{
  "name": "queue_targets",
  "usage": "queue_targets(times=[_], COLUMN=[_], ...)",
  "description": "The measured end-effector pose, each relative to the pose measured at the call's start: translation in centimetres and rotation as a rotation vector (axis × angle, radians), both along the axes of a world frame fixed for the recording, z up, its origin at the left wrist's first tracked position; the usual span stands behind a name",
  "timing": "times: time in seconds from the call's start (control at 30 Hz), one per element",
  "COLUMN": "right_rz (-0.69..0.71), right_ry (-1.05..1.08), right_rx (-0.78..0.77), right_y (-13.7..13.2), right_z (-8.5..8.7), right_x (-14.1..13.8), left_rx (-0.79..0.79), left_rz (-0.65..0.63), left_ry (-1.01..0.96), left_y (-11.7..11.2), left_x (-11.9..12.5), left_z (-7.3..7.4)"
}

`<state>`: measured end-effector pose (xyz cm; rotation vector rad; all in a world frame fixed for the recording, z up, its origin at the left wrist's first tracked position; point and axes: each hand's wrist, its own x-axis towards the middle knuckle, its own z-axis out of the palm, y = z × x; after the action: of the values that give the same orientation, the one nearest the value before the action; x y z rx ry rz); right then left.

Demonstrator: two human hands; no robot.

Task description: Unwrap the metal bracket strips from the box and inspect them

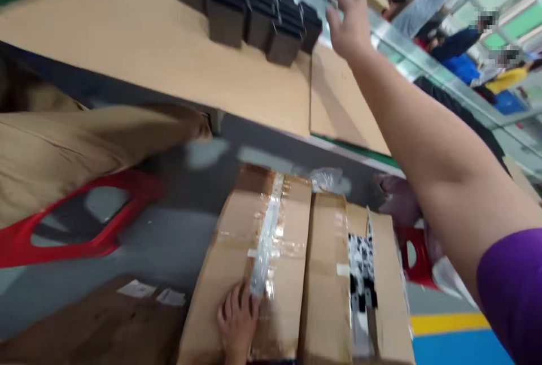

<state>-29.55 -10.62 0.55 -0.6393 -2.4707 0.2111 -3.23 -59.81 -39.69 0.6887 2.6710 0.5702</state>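
My left hand [239, 317] rests on top of a taped cardboard box [237, 218], its fingertips at the strip of clear tape [265, 252] along the seam. Those fingers are slightly bent and apart, with nothing visible in them. Stretched far forward, my right hand [349, 25] is open, fingers spread, above the far side of the cardboard-covered table [139, 54]. Just left of it stand several dark rectangular containers [262, 14], set close together. The right hand appears to hold nothing. Motion blurs parts of the view.
Beside the taped box, a second carton [326, 274] has a partly open top showing black-and-white contents. A red stool [101, 246] and a person's tan trouser leg [84, 139] are at left. A lower brown carton [93, 325] sits front left. People work beyond the metal rail [385, 31].
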Motion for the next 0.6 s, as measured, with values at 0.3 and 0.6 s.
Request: queue_targets(times=[0.3,0.6], right_rz=[0.167,-0.267], right_ry=[-0.061,-0.282], right_rx=[-0.108,-1.216], right_y=[-13.9,-33.6], right_z=[-13.1,-32.2], right_x=[35.4,60.6], left_rx=[0.041,0.373], left_rz=[-0.018,-0.021], left_ry=[0.159,0.169], left_y=[2.0,4.7], left_x=[0.2,4.4], left_z=[0.1,1.4])
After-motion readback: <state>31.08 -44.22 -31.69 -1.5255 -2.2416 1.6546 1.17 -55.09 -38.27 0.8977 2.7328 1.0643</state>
